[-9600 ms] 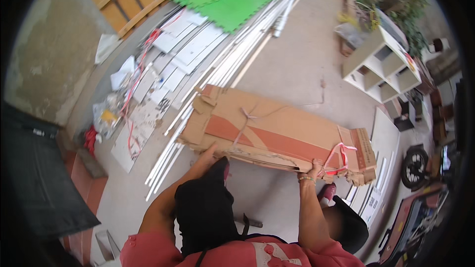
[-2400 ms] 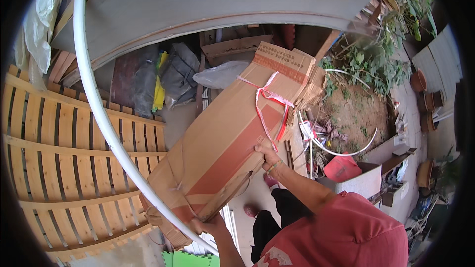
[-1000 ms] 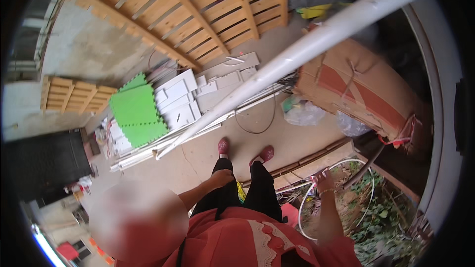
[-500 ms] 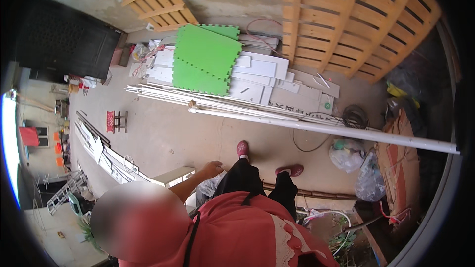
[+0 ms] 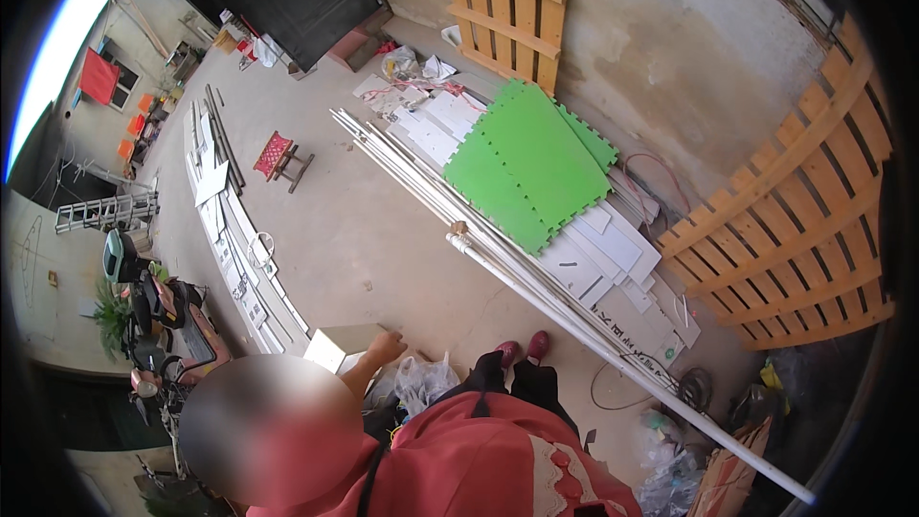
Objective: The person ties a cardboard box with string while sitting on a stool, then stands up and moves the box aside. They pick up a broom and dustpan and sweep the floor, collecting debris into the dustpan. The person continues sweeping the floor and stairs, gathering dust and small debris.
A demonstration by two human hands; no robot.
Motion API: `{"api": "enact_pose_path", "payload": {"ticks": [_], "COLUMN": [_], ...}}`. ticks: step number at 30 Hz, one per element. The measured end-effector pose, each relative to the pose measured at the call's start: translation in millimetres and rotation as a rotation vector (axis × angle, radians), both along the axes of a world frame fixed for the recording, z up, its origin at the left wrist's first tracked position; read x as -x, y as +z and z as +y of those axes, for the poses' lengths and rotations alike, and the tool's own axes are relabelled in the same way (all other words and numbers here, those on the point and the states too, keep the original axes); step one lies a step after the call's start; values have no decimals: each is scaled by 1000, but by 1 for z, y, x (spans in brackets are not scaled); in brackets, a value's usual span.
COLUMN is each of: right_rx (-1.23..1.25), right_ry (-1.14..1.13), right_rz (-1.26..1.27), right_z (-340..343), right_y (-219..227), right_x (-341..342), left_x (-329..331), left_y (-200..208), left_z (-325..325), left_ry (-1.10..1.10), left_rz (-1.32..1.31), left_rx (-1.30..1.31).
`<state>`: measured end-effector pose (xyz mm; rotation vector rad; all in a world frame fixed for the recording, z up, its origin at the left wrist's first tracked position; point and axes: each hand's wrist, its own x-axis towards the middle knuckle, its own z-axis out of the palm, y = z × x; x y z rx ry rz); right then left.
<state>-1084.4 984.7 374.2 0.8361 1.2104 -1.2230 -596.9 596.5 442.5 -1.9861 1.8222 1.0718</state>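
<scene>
My left hand [image 5: 387, 346] hangs beside my body, its fingers loosely apart with nothing visible in them. Just beyond its wrist is a pale box-like piece [image 5: 337, 345]; whether they touch I cannot tell. A clear plastic bag [image 5: 427, 379] lies close to the hand, partly hidden by my clothes. My right hand is outside the picture. Below me are my dark red shoes [image 5: 538, 346], close together on the concrete floor.
Long white pipes [image 5: 536, 287] run diagonally along white boards under green foam mats [image 5: 526, 168]. A small red-topped stool [image 5: 275, 155] stands left of them. Long strips [image 5: 225, 220] lie farther left, near a scooter [image 5: 182, 325]. Wooden slatted panels [image 5: 795, 220] lean along the wall.
My view has turned left, so the pipes and mats now slant down to the right and the scooter shows. My feet have come closer together. My left hand stays low by the pale box-like piece.
</scene>
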Motion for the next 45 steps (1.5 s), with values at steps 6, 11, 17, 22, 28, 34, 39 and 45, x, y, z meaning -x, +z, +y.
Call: {"api": "enact_pose_path", "payload": {"ticks": [6, 11, 17, 22, 28, 34, 39, 45], "right_rx": [60, 354, -144, 209, -257, -92, -77, 212], "right_ry": [262, 620, 572, 320, -314, 131, 1026, 1298], "right_rz": [-31, 71, 291, -201, -838, -534, 343, 261], "right_z": [-87, -165, -279, -292, -400, -502, -592, -665], "right_y": [29, 24, 58, -46, -97, -38, 60, 39], "right_x": [48, 105, 89, 139, 78, -80, -219, -243], "left_x": [-8, -4, -37, -97, -179, -284, -344, -383], "left_y": [-6, 17, 25, 7, -15, 5, 33, 33], "left_z": [37, 74, 104, 104, 89, -1, -80, -183], "left_ry": [176, 126, 286, 279, 355, 587, 674, 523], "left_rz": [77, 1, -166, -137, 13, 11, 23, 94], "left_rx": [135, -31, -351, -374, -389, -170, -53, -32]}}
